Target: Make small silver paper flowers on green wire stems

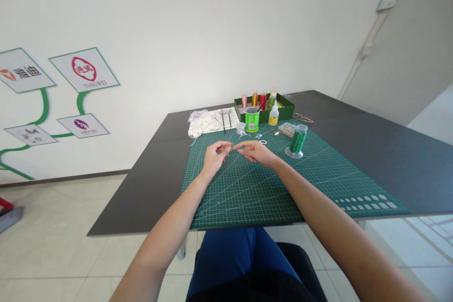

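Over the green cutting mat [247, 193], my left hand [214, 156] is closed in a pinch on a small, thin green piece [232, 146], too small to make out further. My right hand [257, 152] meets it fingertip to fingertip, the index finger stretched to the piece and the other fingers curled; what these fingers grip is hidden. To the right of my right hand stands a spool of green thread [298, 139] on a clear round base. A white ring [263, 142] and a small pale blue piece [258, 136] lie just beyond my right hand.
Behind my hands stand a green tin [252, 121], a yellow-labelled glue bottle [273, 115] and a green box [288, 109] with several thread spools. At back left, a white cloth [208, 125] bears several small flower pieces and dark-stemmed items. Tweezers [303, 118] lie right of the box.
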`<state>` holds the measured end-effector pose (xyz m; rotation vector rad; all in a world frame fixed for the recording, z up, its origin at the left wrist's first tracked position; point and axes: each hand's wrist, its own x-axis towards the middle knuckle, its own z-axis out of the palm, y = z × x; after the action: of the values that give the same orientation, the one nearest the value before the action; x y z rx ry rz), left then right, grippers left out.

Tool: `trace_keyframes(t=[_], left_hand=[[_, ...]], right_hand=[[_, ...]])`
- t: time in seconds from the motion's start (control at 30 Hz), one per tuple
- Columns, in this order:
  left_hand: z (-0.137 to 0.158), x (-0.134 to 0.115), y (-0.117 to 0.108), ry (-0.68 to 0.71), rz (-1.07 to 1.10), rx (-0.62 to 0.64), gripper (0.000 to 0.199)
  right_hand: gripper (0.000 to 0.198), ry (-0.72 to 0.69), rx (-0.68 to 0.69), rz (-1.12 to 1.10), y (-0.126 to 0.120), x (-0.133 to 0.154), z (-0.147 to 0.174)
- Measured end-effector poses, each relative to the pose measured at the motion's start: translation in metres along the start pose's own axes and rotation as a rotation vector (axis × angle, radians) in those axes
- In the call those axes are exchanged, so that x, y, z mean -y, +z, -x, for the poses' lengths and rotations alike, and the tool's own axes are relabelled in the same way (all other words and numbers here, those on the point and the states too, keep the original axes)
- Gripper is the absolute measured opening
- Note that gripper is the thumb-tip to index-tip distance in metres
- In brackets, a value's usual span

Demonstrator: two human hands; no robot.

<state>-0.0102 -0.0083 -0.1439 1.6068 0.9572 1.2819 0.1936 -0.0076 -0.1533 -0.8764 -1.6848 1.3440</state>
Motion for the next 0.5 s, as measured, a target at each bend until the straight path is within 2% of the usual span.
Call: trace_keyframes(t=[0.5], left_hand=[[-0.0013,0.002,-0.0019,-0.01,-0.043,-0.013,0.02]], right_hand=[[0.048,-0.056,-0.035,0.189,0.0021,0.002,0.0001]])
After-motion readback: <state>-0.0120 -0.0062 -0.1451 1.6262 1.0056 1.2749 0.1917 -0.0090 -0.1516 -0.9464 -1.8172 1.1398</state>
